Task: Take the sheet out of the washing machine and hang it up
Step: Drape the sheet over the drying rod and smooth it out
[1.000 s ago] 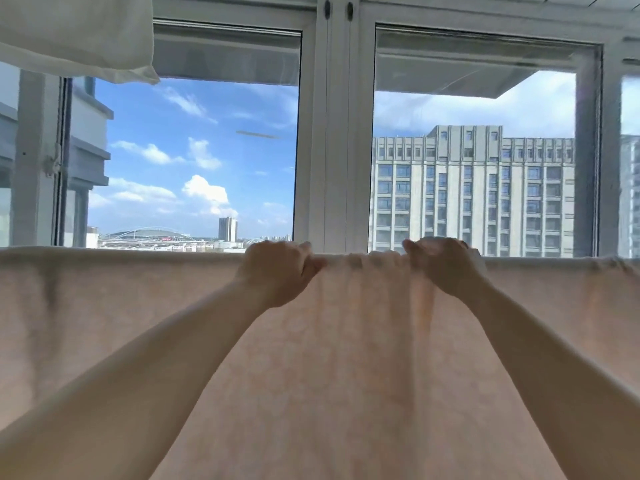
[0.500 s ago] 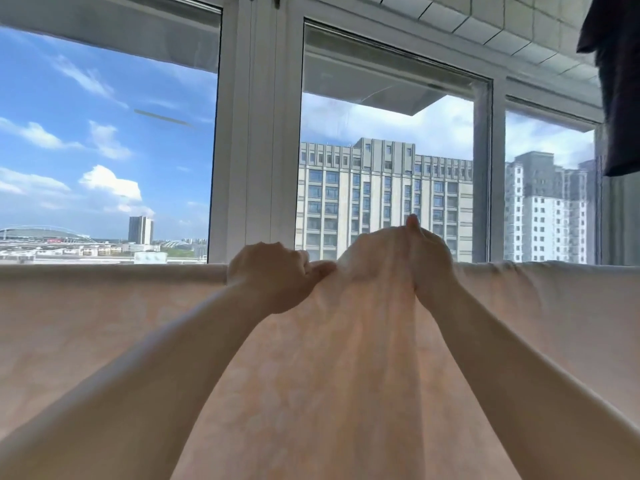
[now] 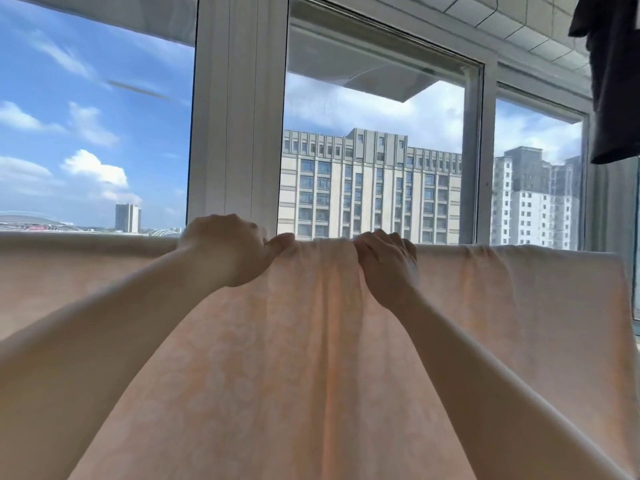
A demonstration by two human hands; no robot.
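Gripping the top edge of the sheet (image 3: pixel 311 358), both hands are up at the fold line. Left hand (image 3: pixel 227 252): fingers curled over the top and out of sight behind the fabric, thumb stretched right along the edge, pressing on the cloth. Right hand (image 3: pixel 388 268): knuckles bent, fingers hooked over the same edge, fabric bunched under them. The hands sit near each other, and the cloth between them is gathered into vertical pleats running down.

The sheet is pale peach with a faint floral pattern. It hangs draped over a horizontal support, which the fabric hides, so I can't tell whether that is a rod or a line. It spans from the left border of the view almost to the right, where its right edge drops straight down. It is flatter to the left of the left hand and lightly wrinkled to the right of the right hand.

Behind it: a white window frame (image 3: pixel 239 116) with glass panes on both sides. Through the glass are blue sky with clouds, a beige multi-storey building (image 3: pixel 367 188) and a white high-rise (image 3: pixel 533 202) further right. A dark garment (image 3: pixel 613 81) hangs at the top right corner, well apart from the sheet.
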